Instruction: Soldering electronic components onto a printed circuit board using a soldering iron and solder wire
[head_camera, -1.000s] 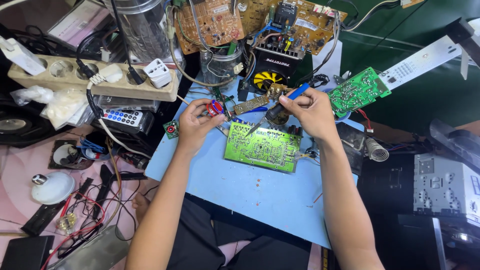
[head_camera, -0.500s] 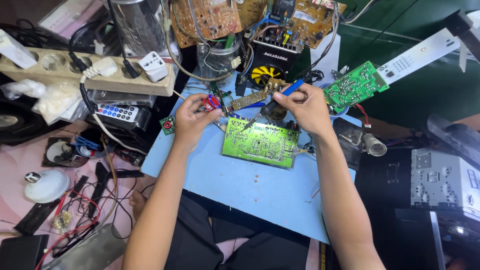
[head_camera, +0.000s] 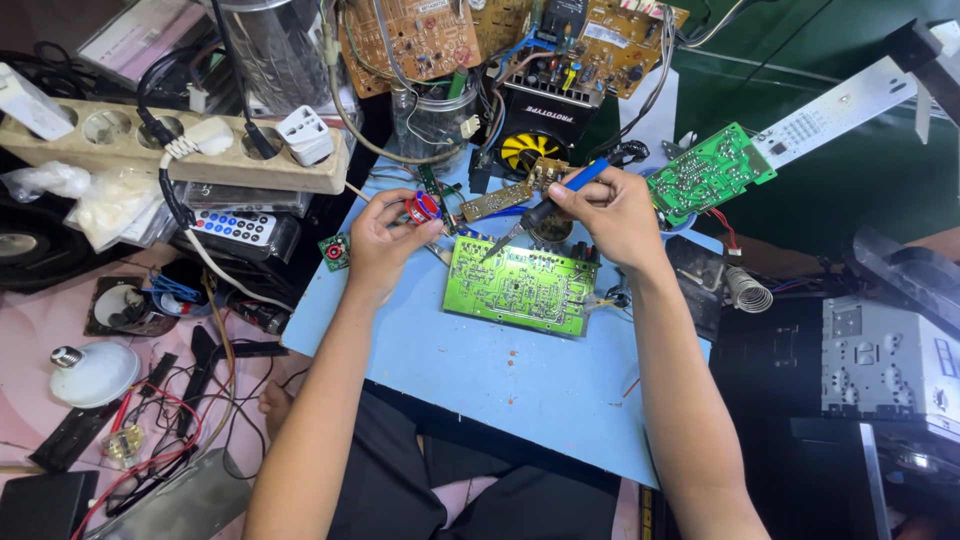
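Two hands are at work over one green circuit board (head_camera: 520, 287) that lies solder side up on the blue mat (head_camera: 480, 390) covering the tabletop. I judge the step in hand to be soldering a joint near the board's upper left corner. My right hand (head_camera: 610, 212) is closed around a soldering iron (head_camera: 545, 210) with a blue grip, held like a pen, its tip slanting down to the board's top edge. My left hand (head_camera: 385, 235) is curled shut on a small red spool of solder (head_camera: 424, 208), pinched between thumb and fingers just left of the board; I cannot make out the wire itself running to the tip. The next move, as I read it, calls for a steady iron and fine feeding of solder onto one pad, without bridging neighbouring pads. Near by, a second green board (head_camera: 708, 173) sits to the right, and a beige power strip (head_camera: 170, 150) lies well off to the left.
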